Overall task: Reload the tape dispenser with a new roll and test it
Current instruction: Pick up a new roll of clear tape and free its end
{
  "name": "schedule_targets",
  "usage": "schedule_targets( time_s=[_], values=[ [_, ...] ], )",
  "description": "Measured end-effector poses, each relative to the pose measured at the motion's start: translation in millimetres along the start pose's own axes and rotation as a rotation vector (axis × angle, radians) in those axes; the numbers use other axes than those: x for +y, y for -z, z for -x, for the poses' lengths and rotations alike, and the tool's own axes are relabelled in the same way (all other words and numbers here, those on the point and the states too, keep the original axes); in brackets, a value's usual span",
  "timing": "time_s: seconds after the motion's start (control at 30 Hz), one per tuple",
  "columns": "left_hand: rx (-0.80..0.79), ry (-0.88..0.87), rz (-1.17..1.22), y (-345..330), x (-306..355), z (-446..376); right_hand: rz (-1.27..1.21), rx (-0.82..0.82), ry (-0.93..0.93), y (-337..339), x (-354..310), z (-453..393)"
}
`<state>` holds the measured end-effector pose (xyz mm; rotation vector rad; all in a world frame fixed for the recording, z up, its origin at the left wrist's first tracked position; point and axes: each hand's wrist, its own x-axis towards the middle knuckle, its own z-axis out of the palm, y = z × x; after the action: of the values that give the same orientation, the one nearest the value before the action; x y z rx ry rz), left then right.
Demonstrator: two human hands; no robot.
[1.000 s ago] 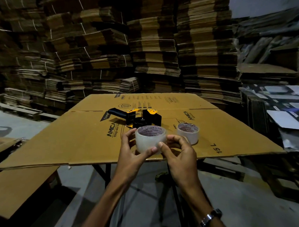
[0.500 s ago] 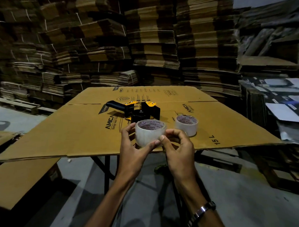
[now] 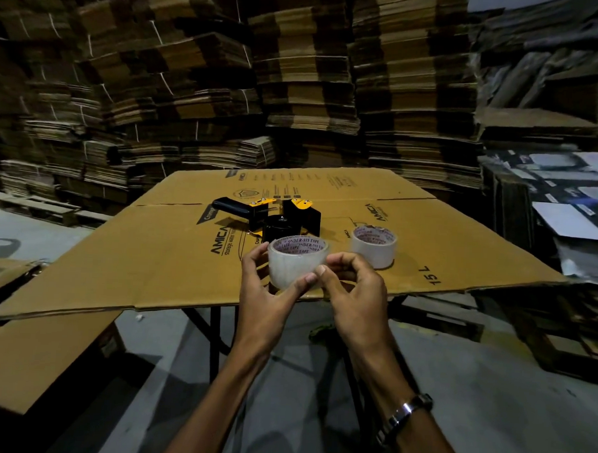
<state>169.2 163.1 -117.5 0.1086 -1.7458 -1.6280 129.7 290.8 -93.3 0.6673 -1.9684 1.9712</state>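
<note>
Tape roll (image 3: 296,264) sits between both hands — left hand (image 3: 265,293), right hand (image 3: 354,299).

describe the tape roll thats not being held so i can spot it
On the flattened cardboard sheet covering the table, look right of the black and yellow tape dispenser. The spare tape roll stands there alone, untouched, while its twin is up in both hands.

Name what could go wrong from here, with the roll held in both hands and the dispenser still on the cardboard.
1. The tape roll is held in front of the cardboard sheet's near edge, gripped by left hand and right hand; a slip would likely send it to the floor.
2. The light is dim, so finding the clear tape's end may be slow.
3. The second roll beside the dispenser could get knocked.
</note>
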Motion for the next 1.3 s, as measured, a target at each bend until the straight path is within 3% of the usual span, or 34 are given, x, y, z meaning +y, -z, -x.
schedule_targets(
  time_s=[0.17, 0.33, 0.43, 0.5, 0.57, 0.67, 0.77, 0.83, 1.0, 1.3],
  values=[
    [-0.083, 0.051, 0.071, 4, 9, 3, -0.043, -0.081, 0.071, 16, -8, -4],
    [-0.208, 0.219, 0.306, 8, 15, -7, -0.050, 0.036, -0.019, 33, -5, -16],
    [-0.350, 0.290, 0.529, 8, 21, -9, -0.185, -0.206, -0.243, 38, -4, -23],
    [-0.431, 0.307, 0.548, 7, 24, -9, -0.365, -0.361, -0.344, 37, -5, -21],
    [-0.458, 0.310, 0.487, 8, 26, -10, -0.457, -0.387, -0.343, 34, -7, -19],
    [-0.393, 0.271, 0.325, 8, 32, -12, -0.440, -0.298, -0.275, 33, -7, -18],
    [-0.060, 0.095, 0.040, 8, 29, -12, -0.295, -0.171, -0.202, 34, -6, -18],
    [0.042, -0.057, -0.074, 8, 30, -10, -0.187, -0.148, -0.129, 33, -3, -16],
    [0.015, -0.190, -0.290, -1, 41, -3, -0.113, -0.158, -0.018, 28, 1, -13],
    [0.017, -0.223, -0.336, 5, 30, -8, 0.007, -0.101, 0.073, 23, 1, -15]
  ],
)
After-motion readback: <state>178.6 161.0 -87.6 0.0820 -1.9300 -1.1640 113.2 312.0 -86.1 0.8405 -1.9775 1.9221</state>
